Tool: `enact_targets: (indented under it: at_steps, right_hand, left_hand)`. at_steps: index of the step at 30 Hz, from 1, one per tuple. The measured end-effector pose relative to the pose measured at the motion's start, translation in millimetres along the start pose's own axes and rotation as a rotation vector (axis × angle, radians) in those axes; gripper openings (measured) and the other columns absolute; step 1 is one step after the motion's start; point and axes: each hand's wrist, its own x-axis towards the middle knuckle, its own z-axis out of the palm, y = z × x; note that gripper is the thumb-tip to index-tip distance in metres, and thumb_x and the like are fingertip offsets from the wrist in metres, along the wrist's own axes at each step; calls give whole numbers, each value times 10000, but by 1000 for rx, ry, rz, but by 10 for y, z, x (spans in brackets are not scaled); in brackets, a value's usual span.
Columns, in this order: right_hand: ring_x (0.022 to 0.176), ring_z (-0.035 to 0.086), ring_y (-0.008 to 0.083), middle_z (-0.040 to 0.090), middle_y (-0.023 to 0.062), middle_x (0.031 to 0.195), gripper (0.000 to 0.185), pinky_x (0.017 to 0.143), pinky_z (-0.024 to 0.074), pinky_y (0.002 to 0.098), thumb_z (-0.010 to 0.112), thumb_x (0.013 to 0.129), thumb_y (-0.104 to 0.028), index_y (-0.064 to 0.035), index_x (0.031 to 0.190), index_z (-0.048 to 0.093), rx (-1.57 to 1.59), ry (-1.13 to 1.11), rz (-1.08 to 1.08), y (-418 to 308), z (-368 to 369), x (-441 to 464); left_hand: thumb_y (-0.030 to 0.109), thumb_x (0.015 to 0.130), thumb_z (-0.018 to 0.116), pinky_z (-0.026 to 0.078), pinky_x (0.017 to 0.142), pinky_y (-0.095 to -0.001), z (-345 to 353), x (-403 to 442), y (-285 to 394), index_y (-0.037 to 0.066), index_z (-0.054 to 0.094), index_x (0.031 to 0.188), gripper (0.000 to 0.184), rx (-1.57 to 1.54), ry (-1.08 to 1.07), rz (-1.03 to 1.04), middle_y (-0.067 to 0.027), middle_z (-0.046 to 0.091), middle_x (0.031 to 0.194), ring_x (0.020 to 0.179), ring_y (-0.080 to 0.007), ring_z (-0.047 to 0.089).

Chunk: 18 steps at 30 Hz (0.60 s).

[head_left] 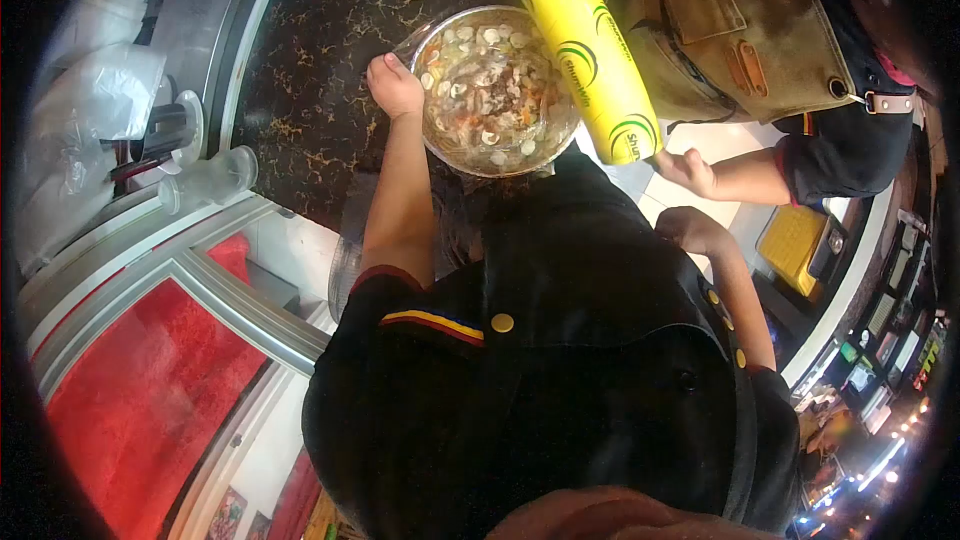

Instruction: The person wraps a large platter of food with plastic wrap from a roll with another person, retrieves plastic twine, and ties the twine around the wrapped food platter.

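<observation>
A round metal bowl (447, 152) holds sliced pale rounds, brown pieces and orange bits in liquid, under what looks like shiny clear film. My left hand (396, 90) grips the bowl's left rim, fingertips curled over the edge. A yellow roll of ShureWin cling film (585, 55) slants over the bowl's right side and hides part of it. The roll's lower end is at another person's hand (686, 172). Low at my right side, below that hand, is my right hand (692, 230), in shadow and bent at the wrist; its fingers are mostly hidden.
The bowl stands on a dark marbled counter (310, 70). At left are plastic bags (110, 90), a clear cup (215, 180) lying sideways and a metal-framed case (230, 295) with red inside. The other person, wearing a brown apron (720, 30), stands close on the right.
</observation>
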Motion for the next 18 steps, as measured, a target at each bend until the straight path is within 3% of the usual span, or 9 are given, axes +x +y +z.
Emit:
enact_targets:
  at_steps: [4, 7, 16, 18]
  right_hand:
    - [778, 534, 268, 550, 121, 804, 140, 719, 435, 348, 510, 742, -123, -14, 800, 576, 79, -72, 127, 171, 86, 104]
    - [797, 540, 268, 555, 124, 822, 150, 715, 434, 354, 503, 752, -143, -29, 795, 591, -77, -127, 248, 259, 138, 147]
    - [723, 575, 321, 605, 175, 770, 284, 682, 443, 396, 491, 783, -269, -11, 795, 609, -22, 34, 292, -34, 4, 323]
    - [916, 569, 349, 614, 190, 930, 306, 812, 434, 416, 492, 808, -285, -27, 904, 625, -63, -10, 338, -66, -36, 350]
  left_hand:
    - [232, 903, 403, 388, 762, -478, -4, 17, 26, -25, 530, 850, 292, 16, 2, 11, -222, 541, 871, 843, -407, 496]
    - [230, 900, 405, 386, 765, -480, -3, 3, 14, -25, 532, 853, 290, 18, -4, 19, -224, 541, 875, 845, -407, 496]
    - [241, 899, 406, 389, 761, -477, 4, 1, 14, -15, 532, 832, 293, 16, -17, 28, -214, 544, 867, 845, -402, 498]
    - [244, 898, 412, 393, 760, -472, 12, 4, 5, -6, 534, 825, 288, 18, -14, 38, -203, 543, 866, 845, -394, 499]
